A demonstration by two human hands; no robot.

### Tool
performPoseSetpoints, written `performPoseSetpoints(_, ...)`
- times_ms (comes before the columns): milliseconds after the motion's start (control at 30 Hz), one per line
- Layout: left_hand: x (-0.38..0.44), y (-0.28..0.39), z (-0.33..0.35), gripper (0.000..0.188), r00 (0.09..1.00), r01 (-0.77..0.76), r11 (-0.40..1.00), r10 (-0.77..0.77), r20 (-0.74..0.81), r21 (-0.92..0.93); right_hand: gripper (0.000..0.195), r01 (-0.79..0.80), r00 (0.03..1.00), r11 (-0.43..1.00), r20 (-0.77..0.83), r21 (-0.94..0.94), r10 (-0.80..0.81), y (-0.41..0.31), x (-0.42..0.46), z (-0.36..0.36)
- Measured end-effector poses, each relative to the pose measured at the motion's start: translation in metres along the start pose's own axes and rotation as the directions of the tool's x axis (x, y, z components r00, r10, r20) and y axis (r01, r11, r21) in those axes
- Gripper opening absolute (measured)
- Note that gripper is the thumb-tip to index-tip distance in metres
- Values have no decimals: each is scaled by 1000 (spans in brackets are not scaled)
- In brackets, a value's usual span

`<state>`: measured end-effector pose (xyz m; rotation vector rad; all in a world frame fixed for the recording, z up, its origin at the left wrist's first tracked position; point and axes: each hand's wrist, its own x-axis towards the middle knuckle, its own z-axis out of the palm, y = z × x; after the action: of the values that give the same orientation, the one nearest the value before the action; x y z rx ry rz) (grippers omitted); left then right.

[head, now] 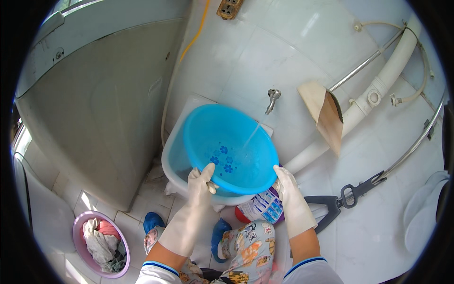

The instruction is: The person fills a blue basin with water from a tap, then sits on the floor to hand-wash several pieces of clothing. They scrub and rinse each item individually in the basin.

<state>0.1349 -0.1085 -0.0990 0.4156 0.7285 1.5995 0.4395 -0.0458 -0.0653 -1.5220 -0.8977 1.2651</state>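
A blue plastic basin [230,135] with a flower pattern inside is tilted over a white sink [170,174]. My left hand [204,183], in a long off-white rubber glove, grips its near rim. On the rim's right side is my right hand [285,181], gloved the same way and gripping it. Water runs from a metal wall tap [273,101] into the basin. What lies in the sink under the basin is mostly hidden.
A pink-purple tub [76,230] of clothes stands on the tiled floor at lower left. A large grey appliance [106,106] rises at left. A printed container [259,207] sits below my right hand. A white drainpipe [390,74], a mop-like tool [349,197] and a socket strip [229,7] are around.
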Motion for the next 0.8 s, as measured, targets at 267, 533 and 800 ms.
performPoseSetpoints(267,2,-4,-6,18,999,-4,1000,3,37,8,31,-2,998,1000,-63,-16,1,3,-4,5)
performPoseSetpoints(533,0,-3,-2,19,1000,0,1000,0,-7,27,40,-17,998,1000,-53,-12,17,1,-11,9)
performPoseSetpoints(800,1,-4,-3,20,1000,6,1000,-5,-19,29,39,-55,997,996,-51,-65,52,0,-4,8)
